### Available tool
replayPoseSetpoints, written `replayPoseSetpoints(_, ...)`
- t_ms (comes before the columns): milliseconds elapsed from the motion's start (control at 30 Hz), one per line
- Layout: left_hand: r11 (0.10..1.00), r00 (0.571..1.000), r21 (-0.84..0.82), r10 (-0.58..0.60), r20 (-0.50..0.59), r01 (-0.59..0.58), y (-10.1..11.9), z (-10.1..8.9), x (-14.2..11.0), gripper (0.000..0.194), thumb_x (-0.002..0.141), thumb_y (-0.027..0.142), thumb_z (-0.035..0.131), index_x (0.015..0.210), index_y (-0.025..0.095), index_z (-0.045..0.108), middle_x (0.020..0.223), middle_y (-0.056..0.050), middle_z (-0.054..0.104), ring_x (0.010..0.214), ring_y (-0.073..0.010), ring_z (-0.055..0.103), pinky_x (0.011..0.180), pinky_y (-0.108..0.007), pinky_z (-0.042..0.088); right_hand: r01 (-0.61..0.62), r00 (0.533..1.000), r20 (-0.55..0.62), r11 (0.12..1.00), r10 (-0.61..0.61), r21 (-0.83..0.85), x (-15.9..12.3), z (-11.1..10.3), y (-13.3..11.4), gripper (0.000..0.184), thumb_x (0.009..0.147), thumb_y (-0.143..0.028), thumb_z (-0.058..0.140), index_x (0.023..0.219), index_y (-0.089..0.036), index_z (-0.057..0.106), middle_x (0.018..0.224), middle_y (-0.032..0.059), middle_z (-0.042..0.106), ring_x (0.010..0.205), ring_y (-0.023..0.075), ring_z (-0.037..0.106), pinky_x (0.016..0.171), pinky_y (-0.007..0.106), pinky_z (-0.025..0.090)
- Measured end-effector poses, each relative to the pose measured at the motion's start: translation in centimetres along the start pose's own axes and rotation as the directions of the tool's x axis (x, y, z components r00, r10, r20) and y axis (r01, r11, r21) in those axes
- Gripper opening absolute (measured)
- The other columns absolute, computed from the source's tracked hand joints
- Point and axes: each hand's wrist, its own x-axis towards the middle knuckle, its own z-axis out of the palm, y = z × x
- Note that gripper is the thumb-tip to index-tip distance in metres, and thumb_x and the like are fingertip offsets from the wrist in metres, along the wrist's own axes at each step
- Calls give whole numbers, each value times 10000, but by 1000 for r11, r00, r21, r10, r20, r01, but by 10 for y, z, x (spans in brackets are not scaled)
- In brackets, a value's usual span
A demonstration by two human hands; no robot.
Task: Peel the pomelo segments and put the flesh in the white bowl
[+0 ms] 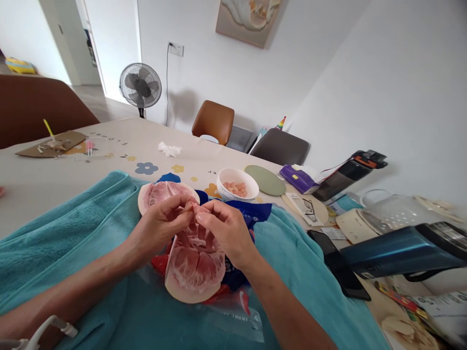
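My left hand (164, 221) and my right hand (226, 228) meet fingertip to fingertip over an opened pomelo. Both pinch a small pinkish piece of pomelo flesh (194, 208), mostly hidden by the fingers. Just below them lies a pomelo half (197, 272) with pink segments, torn membranes and a thick pale rind. Behind my left hand rests another pomelo portion (155, 193), cut face up. Under the fruit is a crumpled blue and red plastic bag (237, 274), spread over a teal blanket (138, 311).
A white bowl (222, 187) with peeled pulp stands beyond my right hand, beside a green round mat (264, 180). To the right are a purple tissue pack (299, 179), a phone (339, 265), a blue tumbler (394, 250) and a dark bottle (345, 177). A crumpled tissue (170, 149) lies farther back.
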Motion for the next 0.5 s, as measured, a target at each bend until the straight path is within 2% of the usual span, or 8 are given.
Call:
replayPoseSetpoints(100, 998, 999, 31, 49, -16, -49, -1, 2, 0, 73, 747, 230, 687, 796, 189, 651, 658, 35, 574, 594, -103, 537, 543, -205, 452, 89, 995, -44, 990, -95, -107, 0, -2, 2, 211, 789, -375, 670, 734, -183, 601, 677, -33, 595, 583, 81, 525, 525, 196, 427)
replayPoseSetpoints(233, 989, 995, 114, 99, 0, -98, -4, 2, 0, 104, 738, 194, 665, 835, 193, 628, 703, 23, 595, 657, -122, 555, 585, -221, 458, 111, 991, -63, 982, -122, -153, -1, -2, 2, 202, 807, -400, 663, 832, -202, 633, 740, -21, 636, 624, 109, 569, 574, 236, 458)
replayPoseSetpoints(300, 979, 993, 170, 114, -5, -112, -7, 1, -1, 82, 769, 223, 640, 840, 194, 612, 723, 16, 604, 667, -126, 559, 588, -225, 461, 144, 981, -89, 955, -173, -261, -2, 0, 2, 147, 841, -353, 624, 847, -209, 653, 759, -5, 655, 672, 131, 597, 617, 258, 471)
replayPoseSetpoints(400, 954, 986, 263, 161, -37, -145, -10, 1, -2, 95, 819, 289, 609, 850, 200, 616, 743, 7, 615, 686, -130, 566, 603, -226, 467, 241, 930, -122, 827, -346, -508, -6, 5, 2, 136, 885, -236, 534, 858, -206, 664, 834, 35, 667, 773, 161, 611, 700, 289, 475)
replayPoseSetpoints(500, 914, 972, 355, 229, -58, -194, -10, 1, -4, 105, 839, 308, 604, 863, 212, 640, 758, 3, 630, 704, -133, 569, 614, -222, 464, 336, 869, -45, 655, -492, -677, -10, 10, 3, 231, 924, -183, 427, 934, -172, 658, 892, 86, 649, 813, 182, 597, 724, 314, 469)
